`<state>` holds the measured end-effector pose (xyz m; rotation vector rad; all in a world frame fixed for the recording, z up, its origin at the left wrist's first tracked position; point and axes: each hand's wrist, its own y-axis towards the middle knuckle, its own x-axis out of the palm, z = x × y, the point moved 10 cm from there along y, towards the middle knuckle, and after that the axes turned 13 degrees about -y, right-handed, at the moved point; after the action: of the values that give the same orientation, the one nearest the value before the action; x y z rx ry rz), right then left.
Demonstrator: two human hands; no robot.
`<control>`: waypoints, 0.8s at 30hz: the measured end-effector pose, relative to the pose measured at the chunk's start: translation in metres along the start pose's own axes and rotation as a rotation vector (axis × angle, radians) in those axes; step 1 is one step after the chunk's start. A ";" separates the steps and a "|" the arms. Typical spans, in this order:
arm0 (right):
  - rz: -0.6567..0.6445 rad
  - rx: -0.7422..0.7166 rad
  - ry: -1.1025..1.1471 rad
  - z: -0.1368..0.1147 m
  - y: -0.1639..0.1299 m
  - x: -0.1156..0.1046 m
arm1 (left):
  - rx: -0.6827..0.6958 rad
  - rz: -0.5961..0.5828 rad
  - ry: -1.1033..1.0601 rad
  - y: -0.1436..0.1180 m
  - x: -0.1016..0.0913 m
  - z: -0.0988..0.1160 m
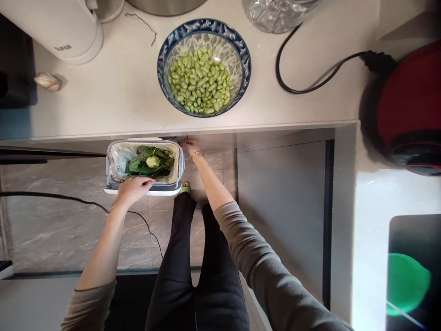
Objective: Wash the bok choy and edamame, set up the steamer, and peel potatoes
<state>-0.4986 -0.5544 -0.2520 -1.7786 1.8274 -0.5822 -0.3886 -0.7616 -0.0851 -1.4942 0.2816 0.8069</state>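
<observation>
A white and grey bin point(144, 189) hangs under the counter's front edge, lined with a pale plastic bag point(119, 161). Inside lie dark green leaves point(165, 165) and a round pale green piece of vegetable point(153, 162). My left hand point(134, 189) is closed over the bin's near rim, its fingers curled at the edge. At the far right corner of the bin is my right hand point(190, 148), wearing a thin gold bangle. Its fingers are drawn together there; what they hold, if anything, is too small to tell.
On the counter point(113, 101) stands a blue-patterned bowl point(245, 69) of shelled green beans point(201, 82). A garlic clove point(48, 82), a white appliance point(72, 32) and a red appliance point(409, 101) with a black cord point(292, 89) surround it. A green basin point(406, 282) sits at lower right.
</observation>
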 end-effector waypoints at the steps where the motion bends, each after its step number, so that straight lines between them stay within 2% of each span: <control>1: 0.019 0.002 -0.044 0.002 0.003 -0.003 | -0.001 0.000 -0.001 0.000 0.000 -0.001; 3: 0.044 -0.015 -0.087 0.002 0.001 -0.010 | 0.001 0.001 -0.004 0.001 0.001 0.000; 5: 0.086 -0.123 -0.121 -0.012 -0.015 -0.023 | 0.008 0.007 -0.006 0.002 0.003 0.002; 8: 0.176 -0.391 -0.260 -0.055 -0.070 -0.042 | 0.024 0.016 -0.016 0.005 0.007 0.008; 10: 0.215 -0.566 -0.461 -0.086 -0.117 -0.038 | 0.024 0.027 -0.031 0.006 0.010 0.013; 12: 0.177 -0.641 -0.728 -0.106 -0.153 -0.016 | 0.017 0.047 -0.051 0.006 0.011 0.015; 15: 0.067 -0.620 -1.087 -0.111 -0.176 0.025 | 0.042 0.124 -0.109 0.001 0.006 0.019; 18: 0.004 -0.579 -1.257 -0.106 -0.181 0.048 | 0.210 0.312 -0.202 -0.011 -0.012 0.028; 21: 0.076 -0.503 -1.266 -0.102 -0.180 0.042 | 0.328 0.481 -0.304 -0.024 -0.032 0.022; 24: 0.153 -0.373 -1.207 -0.093 -0.180 0.027 | 0.286 0.609 -0.409 -0.027 -0.054 -0.002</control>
<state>-0.4189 -0.5940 -0.0683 -1.5696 1.1676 0.8095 -0.4097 -0.7764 -0.0306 -0.9441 0.5296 1.4657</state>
